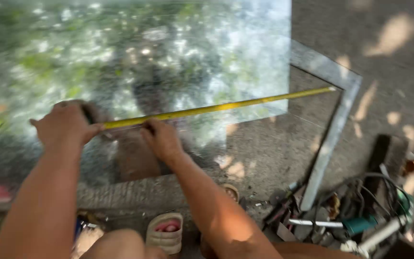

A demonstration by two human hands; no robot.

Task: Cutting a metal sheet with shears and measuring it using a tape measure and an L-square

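A large sheet of glass (135, 62) lies flat, mirroring trees and sky. A yellow measuring tape blade (226, 106) stretches across it from left of centre to a metal frame strip (334, 127) at the right. My left hand (65, 125) grips the tape's dark case at the blade's near end. My right hand (161, 139) pinches the blade just beside it, fingers pressing down on the glass.
A concrete ledge (130, 194) runs under the glass's near edge. A heap of tools, cables and a green power tool (365, 216) sits at the lower right. A sandalled foot (166, 232) shows at the bottom. Bare concrete ground (389, 57) lies to the right.
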